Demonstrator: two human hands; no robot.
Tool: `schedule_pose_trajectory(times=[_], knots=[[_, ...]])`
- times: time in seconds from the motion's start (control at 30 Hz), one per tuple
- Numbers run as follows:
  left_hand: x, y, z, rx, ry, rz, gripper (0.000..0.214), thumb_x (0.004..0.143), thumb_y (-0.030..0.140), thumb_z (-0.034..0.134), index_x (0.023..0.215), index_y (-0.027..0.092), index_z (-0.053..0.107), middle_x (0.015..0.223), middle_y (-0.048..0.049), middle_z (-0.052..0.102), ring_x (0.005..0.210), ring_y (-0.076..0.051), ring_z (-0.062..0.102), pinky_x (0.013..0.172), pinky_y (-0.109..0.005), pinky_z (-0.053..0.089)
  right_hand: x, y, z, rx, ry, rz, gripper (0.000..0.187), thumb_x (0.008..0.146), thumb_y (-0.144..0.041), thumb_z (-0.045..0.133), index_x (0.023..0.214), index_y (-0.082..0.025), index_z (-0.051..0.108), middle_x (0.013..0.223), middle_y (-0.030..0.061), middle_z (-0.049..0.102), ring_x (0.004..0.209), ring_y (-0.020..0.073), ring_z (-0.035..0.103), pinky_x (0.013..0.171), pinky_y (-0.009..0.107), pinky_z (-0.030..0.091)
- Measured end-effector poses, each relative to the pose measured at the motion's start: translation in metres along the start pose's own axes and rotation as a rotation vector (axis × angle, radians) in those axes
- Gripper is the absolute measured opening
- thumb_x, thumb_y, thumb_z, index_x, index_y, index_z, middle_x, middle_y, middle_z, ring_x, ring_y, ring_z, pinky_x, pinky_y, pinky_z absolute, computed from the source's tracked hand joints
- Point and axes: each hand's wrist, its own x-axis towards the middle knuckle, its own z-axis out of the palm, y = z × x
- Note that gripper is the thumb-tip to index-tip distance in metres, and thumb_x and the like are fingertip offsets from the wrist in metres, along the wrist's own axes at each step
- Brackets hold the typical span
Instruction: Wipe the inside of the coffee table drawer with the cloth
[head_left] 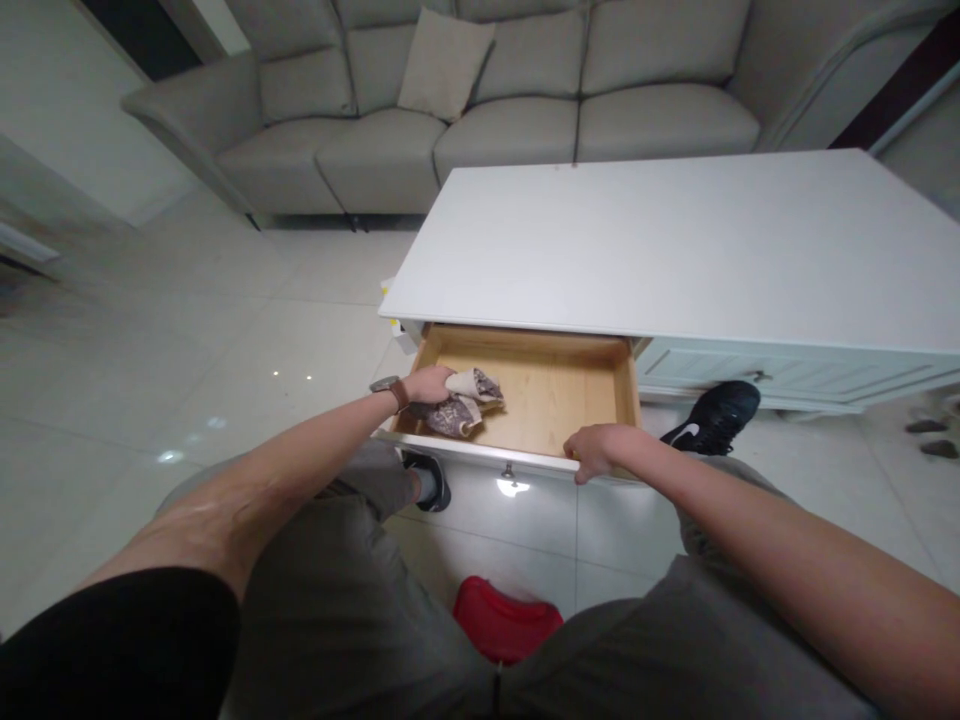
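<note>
A white low table (675,240) has a wooden drawer (559,390) pulled out toward me. Inside the drawer's left part, my left hand (426,384) is closed on a crumpled beige-and-grey patterned cloth (463,402) that rests on the drawer floor. A watch sits on that wrist. My right hand (598,451) grips the drawer's front edge at its right side, fingers curled over the rim. The rest of the drawer floor shows bare wood.
A grey sofa (480,110) with a cushion stands behind the table. My knees in grey trousers frame a red stool (504,625) beneath me. My black shoes rest on the glossy tile floor (187,380). A second shut drawer (780,372) lies to the right.
</note>
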Motion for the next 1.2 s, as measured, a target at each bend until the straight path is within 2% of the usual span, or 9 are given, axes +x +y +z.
schedule_pose_trajectory(times=[0.23, 0.37, 0.5, 0.6, 0.7, 0.77, 0.93, 1.1, 1.2], knots=[[-0.017, -0.015, -0.036, -0.544, 0.024, -0.009, 0.045, 0.064, 0.030, 0.054, 0.103, 0.014, 0.071, 0.103, -0.0073, 0.077, 0.097, -0.029, 0.071, 0.080, -0.036, 0.060, 0.007, 0.002, 0.006, -0.018, 0.022, 0.001, 0.058, 0.074, -0.040, 0.074, 0.127, -0.016, 0.071, 0.125, 0.0196, 0.071, 0.112, 0.0384, 0.068, 0.086, 0.045, 0.052], [-0.021, -0.008, -0.035, -0.768, -0.109, -0.092, 0.040, 0.068, 0.033, 0.059, 0.102, 0.014, 0.070, 0.095, -0.0147, 0.078, 0.093, -0.033, 0.073, 0.077, -0.044, 0.061, 0.006, 0.001, 0.005, -0.010, 0.016, -0.007, 0.058, 0.074, -0.038, 0.074, 0.128, -0.016, 0.071, 0.126, 0.0194, 0.071, 0.112, 0.0382, 0.068, 0.086, 0.044, 0.052], [-0.011, 0.007, -0.022, -0.877, -0.148, -0.070, 0.047, 0.069, 0.035, 0.062, 0.113, 0.017, 0.065, 0.102, -0.0134, 0.077, 0.099, -0.031, 0.072, 0.082, -0.043, 0.061, 0.004, 0.001, 0.004, -0.025, 0.008, -0.013, 0.061, 0.075, -0.039, 0.073, 0.131, -0.014, 0.070, 0.128, 0.0203, 0.070, 0.114, 0.0382, 0.067, 0.087, 0.044, 0.052], [0.002, 0.015, -0.006, -0.721, -0.125, -0.148, 0.055, 0.074, 0.036, 0.060, 0.126, 0.017, 0.055, 0.120, -0.0131, 0.072, 0.105, -0.026, 0.070, 0.086, -0.038, 0.059, 0.003, 0.001, 0.004, -0.017, 0.009, 0.000, 0.063, 0.075, -0.040, 0.073, 0.132, -0.016, 0.069, 0.130, 0.0194, 0.069, 0.114, 0.0376, 0.067, 0.087, 0.043, 0.052], [0.013, 0.021, 0.011, -0.271, 0.080, -0.280, 0.070, 0.072, 0.037, 0.068, 0.134, 0.015, 0.046, 0.136, -0.0184, 0.059, 0.122, -0.031, 0.061, 0.097, -0.042, 0.053, 0.003, 0.001, 0.004, -0.001, 0.013, 0.003, 0.063, 0.074, -0.041, 0.073, 0.132, -0.017, 0.069, 0.130, 0.0190, 0.069, 0.114, 0.0380, 0.067, 0.086, 0.044, 0.052], [0.019, 0.026, 0.023, -0.059, 0.155, -0.225, 0.068, 0.072, 0.042, 0.071, 0.131, 0.015, 0.050, 0.139, -0.0191, 0.055, 0.129, -0.033, 0.055, 0.102, -0.042, 0.049, 0.002, 0.000, 0.004, 0.002, 0.017, -0.004, 0.063, 0.074, -0.041, 0.072, 0.132, -0.016, 0.069, 0.130, 0.0195, 0.069, 0.114, 0.0383, 0.067, 0.086, 0.044, 0.052], [0.029, 0.045, 0.045, 0.031, -0.011, -0.017, 0.069, 0.072, 0.052, 0.074, 0.127, 0.016, 0.057, 0.127, -0.0158, 0.064, 0.110, -0.030, 0.065, 0.094, -0.037, 0.052, 0.001, -0.002, 0.002, -0.006, 0.010, -0.009, 0.062, 0.073, -0.039, 0.072, 0.131, -0.015, 0.070, 0.129, 0.0203, 0.070, 0.112, 0.0389, 0.068, 0.085, 0.045, 0.052], [0.035, 0.058, 0.044, 0.072, 0.121, 0.085, 0.032, 0.084, 0.030, 0.058, 0.113, 0.021, 0.068, 0.118, -0.0121, 0.070, 0.107, -0.029, 0.066, 0.093, -0.037, 0.050, 0.001, -0.004, 0.002, -0.015, 0.002, -0.016, 0.062, 0.074, -0.038, 0.072, 0.132, -0.016, 0.069, 0.128, 0.0197, 0.070, 0.112, 0.0377, 0.068, 0.084, 0.043, 0.053], [0.036, 0.063, 0.041, -0.026, 0.148, 0.222, 0.038, 0.086, 0.039, 0.060, 0.118, 0.020, 0.067, 0.114, -0.0094, 0.070, 0.104, -0.026, 0.064, 0.093, -0.034, 0.050, -0.001, -0.006, 0.001, -0.016, 0.014, -0.012, 0.062, 0.074, -0.038, 0.072, 0.132, -0.016, 0.069, 0.129, 0.0193, 0.070, 0.112, 0.0374, 0.068, 0.084, 0.043, 0.052]])
